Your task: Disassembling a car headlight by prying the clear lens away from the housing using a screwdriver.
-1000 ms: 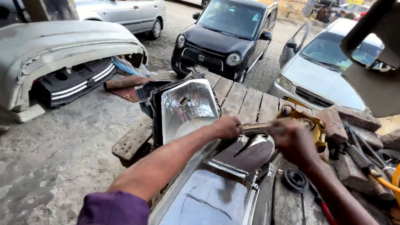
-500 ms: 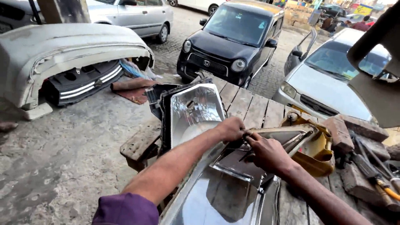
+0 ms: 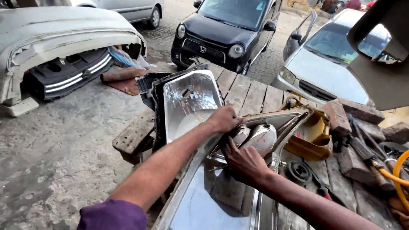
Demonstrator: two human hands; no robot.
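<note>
In the head view, the left hand was grasping the upper edge of a chrome headlight housing, which lay on the wooden table. The right hand pressed on its lower part with the fingers spread open, beside a clear headlight lens and a yellow container.
</note>
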